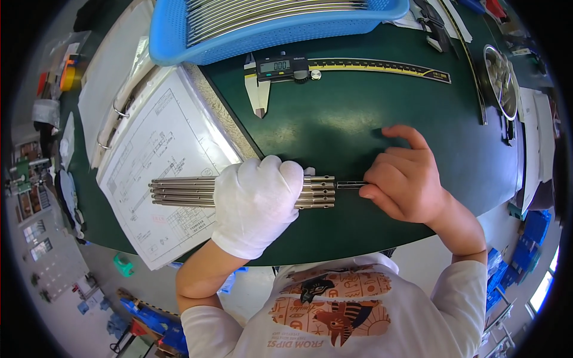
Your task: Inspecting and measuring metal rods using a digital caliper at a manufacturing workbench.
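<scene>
Green matting covers our bench (358, 125), which curves away under us. Our left hand (256, 203), in a white glove, lies closed over a bundle of metal rods (185, 192), pressing them flat against the mat and the drawing beneath. The rods run side by side, crosswise to us; their slotted ends stick out just right of the glove, and their longer part runs out to its left.

Our bare right hand (406, 182) sits just right of those rod ends. Its thumb and forefinger pinch a small dark pin (351, 185), whose free tip touches or nearly touches the end of one rod; we cannot tell which. The other fingers are spread loosely on the mat.

Under the left part of the rods lies a drawing sheet (161, 149) in an open ring binder (113, 113). Beyond the hands, well apart from them, a digital caliper (286, 68) lies across the mat, with its beam pointing right. Farther off still sits a blue basket (268, 30) holding more rods. A metal bowl (501, 83) stands far to the right of our bare hand.
</scene>
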{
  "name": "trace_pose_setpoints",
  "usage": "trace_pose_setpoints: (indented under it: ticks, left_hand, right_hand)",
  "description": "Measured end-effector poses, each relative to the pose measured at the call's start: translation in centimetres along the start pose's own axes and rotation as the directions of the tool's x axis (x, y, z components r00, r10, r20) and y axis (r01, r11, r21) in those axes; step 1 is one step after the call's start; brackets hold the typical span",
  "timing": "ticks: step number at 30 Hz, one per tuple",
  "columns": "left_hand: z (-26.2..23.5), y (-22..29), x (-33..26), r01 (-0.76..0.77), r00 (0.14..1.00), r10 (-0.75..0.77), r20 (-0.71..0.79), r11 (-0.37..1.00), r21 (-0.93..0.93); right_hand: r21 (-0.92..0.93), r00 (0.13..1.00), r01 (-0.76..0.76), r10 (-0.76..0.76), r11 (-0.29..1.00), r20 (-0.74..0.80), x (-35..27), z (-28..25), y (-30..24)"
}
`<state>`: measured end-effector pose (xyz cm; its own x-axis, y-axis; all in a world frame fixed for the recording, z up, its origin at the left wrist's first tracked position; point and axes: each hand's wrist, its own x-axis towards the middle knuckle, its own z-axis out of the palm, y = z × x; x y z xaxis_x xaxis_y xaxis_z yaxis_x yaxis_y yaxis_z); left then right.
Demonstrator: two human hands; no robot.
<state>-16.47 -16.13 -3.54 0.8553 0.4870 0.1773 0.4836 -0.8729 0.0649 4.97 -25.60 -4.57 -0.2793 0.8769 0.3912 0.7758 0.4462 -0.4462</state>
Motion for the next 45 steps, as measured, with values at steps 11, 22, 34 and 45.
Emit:
trace_pose_setpoints:
  ticks: [11,22,34,45]
  left_hand:
    - [0.1,0.0,-0.2,0.002,1.000,-0.002,-0.003,1.000,-0.012]
    - [0.0,0.1,0.1,0.006,1.000,-0.006,0.006,1.000,-0.012]
    - [0.2,0.1,0.0,-0.002,1.000,0.002,0.004,1.000,-0.009]
    - [0.5,0.1,0.1,0.007,0.999,-0.006,-0.037,1.000,0.013]
  right_hand:
    - [-0.004,1.000,-0.023,0.023,1.000,-0.011,0.3,0.0,-0.2]
    - [-0.028,0.997,-0.022,0.020,0.999,-0.070,0.6,0.3,-0.4]
    - [0.094,0.994,-0.090,0.096,0.991,-0.060,0.7,0.3,-0.8]
    - [0.121,0.984,-0.142,0.153,0.982,-0.089,0.4,1.2,-0.9]
